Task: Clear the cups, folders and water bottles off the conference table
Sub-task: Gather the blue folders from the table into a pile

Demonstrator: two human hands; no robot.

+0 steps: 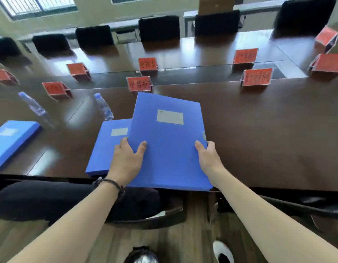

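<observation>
both hands' fingers [142, 147] grip the top blue folder [168, 147] by its side edges, thumbs on top.

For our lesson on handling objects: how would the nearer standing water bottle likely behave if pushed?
The nearer water bottle stands tall and narrow, so it probably tips easily. Being round, it would likely roll across the glossy table. Its clear plastic looks thin, probably light, though the blur hides how full it is.

Handwritten Chinese on red name cards [139, 84], too blurred to read.
</observation>
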